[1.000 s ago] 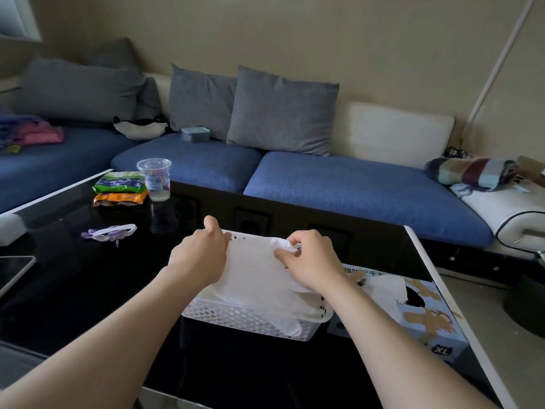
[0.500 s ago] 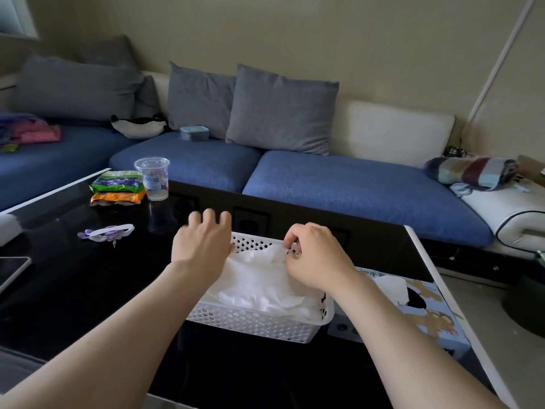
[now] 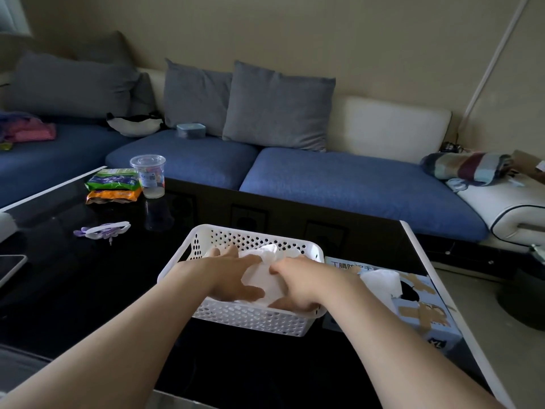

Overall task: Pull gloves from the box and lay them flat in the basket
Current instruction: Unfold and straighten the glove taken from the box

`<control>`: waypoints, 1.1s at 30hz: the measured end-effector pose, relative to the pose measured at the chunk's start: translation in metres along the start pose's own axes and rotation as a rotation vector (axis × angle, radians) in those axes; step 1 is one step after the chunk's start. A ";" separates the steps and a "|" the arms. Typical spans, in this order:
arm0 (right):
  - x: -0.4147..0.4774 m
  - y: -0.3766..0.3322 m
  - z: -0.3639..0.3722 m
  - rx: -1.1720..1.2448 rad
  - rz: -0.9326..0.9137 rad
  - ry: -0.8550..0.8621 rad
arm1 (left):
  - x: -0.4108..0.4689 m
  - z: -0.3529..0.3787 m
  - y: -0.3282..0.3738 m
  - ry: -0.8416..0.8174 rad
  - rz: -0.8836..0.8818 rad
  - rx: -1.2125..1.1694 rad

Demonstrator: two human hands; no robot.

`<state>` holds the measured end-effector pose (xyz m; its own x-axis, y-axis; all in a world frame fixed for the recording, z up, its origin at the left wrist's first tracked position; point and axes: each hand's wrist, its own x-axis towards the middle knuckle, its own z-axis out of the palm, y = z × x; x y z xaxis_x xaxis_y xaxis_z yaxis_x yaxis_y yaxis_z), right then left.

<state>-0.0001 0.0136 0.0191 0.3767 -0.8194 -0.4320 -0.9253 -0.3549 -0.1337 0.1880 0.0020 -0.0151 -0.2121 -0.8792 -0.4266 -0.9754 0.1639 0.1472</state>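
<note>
On the black table, flattening appears in hand: the left hand, fingers splayed, presses the gloves inside the basket; whether the right hand grips cannot be told; next, reach for the glove box.

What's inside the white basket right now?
White gloves lie in the basket, left hand and right hand on top. Glove count and basket floor are covered.

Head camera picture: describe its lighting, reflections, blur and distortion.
Head view: dim, soft light with no hard shadows; the glossy black table mirrors the plastic cup; wide-angle distortion bows the table's edges; the left hand and right hand in the basket look slightly soft.
</note>
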 end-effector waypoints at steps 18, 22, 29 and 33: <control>-0.045 0.040 -0.019 0.328 0.144 0.643 | -0.007 -0.010 0.054 0.634 0.265 -0.246; -0.062 0.074 -0.015 0.195 0.357 0.558 | -0.005 -0.007 0.083 0.586 0.402 -0.228; -0.069 0.119 0.004 0.152 0.488 0.436 | 0.007 0.001 0.130 0.424 0.495 -0.039; -0.063 0.134 0.009 0.218 0.466 0.520 | 0.016 0.008 0.149 0.269 0.457 0.052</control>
<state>-0.1487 0.0216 0.0203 -0.1364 -0.9905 -0.0154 -0.9619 0.1362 -0.2372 0.0389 0.0162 -0.0074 -0.6003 -0.7953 -0.0849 -0.7901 0.5733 0.2169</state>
